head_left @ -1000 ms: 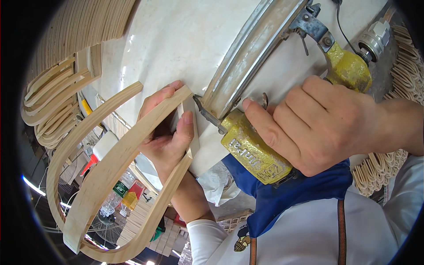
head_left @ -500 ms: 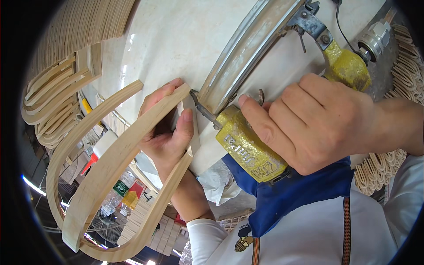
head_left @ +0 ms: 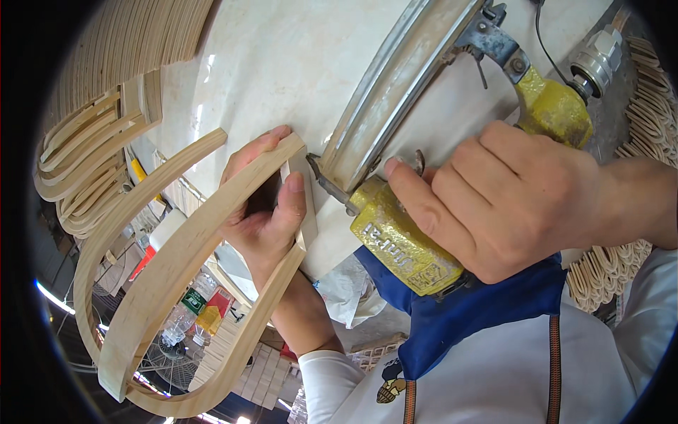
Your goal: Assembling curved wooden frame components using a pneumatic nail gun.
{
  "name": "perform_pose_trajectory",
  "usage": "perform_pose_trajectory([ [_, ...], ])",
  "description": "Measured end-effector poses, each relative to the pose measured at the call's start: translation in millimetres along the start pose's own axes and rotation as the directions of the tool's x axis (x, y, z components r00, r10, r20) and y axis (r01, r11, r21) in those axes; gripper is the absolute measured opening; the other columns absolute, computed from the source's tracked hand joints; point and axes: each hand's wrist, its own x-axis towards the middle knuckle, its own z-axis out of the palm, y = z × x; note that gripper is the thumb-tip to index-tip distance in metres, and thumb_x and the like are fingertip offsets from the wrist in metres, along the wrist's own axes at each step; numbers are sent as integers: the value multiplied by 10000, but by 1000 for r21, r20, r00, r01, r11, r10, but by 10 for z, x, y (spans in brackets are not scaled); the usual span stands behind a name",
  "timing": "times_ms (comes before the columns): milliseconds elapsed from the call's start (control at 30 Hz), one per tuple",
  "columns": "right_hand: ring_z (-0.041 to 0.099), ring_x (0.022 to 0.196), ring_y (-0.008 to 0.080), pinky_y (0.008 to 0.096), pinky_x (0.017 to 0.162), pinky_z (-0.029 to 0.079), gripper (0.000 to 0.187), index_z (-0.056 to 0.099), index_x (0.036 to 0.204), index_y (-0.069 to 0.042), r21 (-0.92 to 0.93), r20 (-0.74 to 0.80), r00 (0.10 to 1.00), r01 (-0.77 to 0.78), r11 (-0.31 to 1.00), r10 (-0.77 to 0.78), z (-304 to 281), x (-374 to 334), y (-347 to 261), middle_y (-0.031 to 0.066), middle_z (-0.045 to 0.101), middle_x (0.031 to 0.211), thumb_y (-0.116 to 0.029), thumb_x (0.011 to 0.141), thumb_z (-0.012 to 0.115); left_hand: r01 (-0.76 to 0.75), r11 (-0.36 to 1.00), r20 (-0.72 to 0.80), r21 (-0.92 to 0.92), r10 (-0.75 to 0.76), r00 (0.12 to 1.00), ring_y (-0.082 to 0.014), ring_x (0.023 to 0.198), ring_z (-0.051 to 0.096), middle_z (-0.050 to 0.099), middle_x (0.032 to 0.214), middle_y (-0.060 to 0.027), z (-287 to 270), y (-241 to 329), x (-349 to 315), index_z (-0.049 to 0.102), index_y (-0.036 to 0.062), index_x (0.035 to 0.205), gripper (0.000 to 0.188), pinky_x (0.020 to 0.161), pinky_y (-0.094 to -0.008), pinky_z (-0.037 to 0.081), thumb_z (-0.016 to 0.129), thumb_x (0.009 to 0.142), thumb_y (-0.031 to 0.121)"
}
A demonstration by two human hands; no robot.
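Observation:
A bent, pale wooden frame point(head_left: 176, 261) made of curved strips is in my left hand point(head_left: 263, 222), fingers behind one strip and thumb closed over a short crosspiece point(head_left: 306, 212) near its end. My right hand point(head_left: 501, 201) wraps round the handle of a yellow pneumatic nail gun point(head_left: 402, 237), index finger beside its hooked trigger point(head_left: 421, 161). The gun's long metal magazine point(head_left: 399, 92) slants up and away. Its nose point(head_left: 329, 182) stands just right of the crosspiece, slightly apart from it. Most of the handle is hidden under my palm.
A pale worktop point(head_left: 282, 78) lies beneath. Stacked wooden strips point(head_left: 134, 32) and curved pieces point(head_left: 92, 155) stand at the far left; bundled bent wood point(head_left: 600, 275) lies at the right. An air hose fitting point(head_left: 600, 63) joins the gun. Bottles point(head_left: 191, 304) and a fan point(head_left: 169, 360) are lower left.
The nail gun's nose has shifted slightly right, a little farther from the frame's end. The frame has moved very slightly left; both hands keep their grip.

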Motion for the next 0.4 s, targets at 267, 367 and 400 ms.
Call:
perform_pose_trajectory([
  [267, 354, 523, 121, 260, 498, 285, 152, 758, 985, 56, -10, -53, 998, -42, 999, 41, 40, 24, 12, 31, 523, 643, -59, 895, 716, 0, 1000, -2, -15, 0, 1000, -316, 1118, 708, 740, 1189, -202, -2, -34, -5, 716, -14, 1220, 482, 1038, -403, 554, 764, 743, -67],
  [367, 361, 529, 122, 262, 499, 299, 153, 759, 984, 54, -4, -55, 997, -56, 998, 56, 54, 43, -2, 34, 539, 652, -65, 899, 716, -1, 1000, 8, -5, 1, 1000, -323, 1133, 704, 738, 1196, -200, -10, -22, -1, 715, -10, 1227, 484, 1053, -409, 547, 761, 748, -65],
  [400, 365, 532, 122, 263, 500, 306, 153, 759, 984, 54, -1, -55, 996, -63, 998, 63, 58, 50, -9, 35, 547, 657, -68, 902, 716, -1, 1000, 12, -1, 1, 1000, -326, 1140, 702, 737, 1200, -199, -13, -14, 1, 714, -9, 1230, 486, 1060, -413, 543, 760, 750, -64],
])
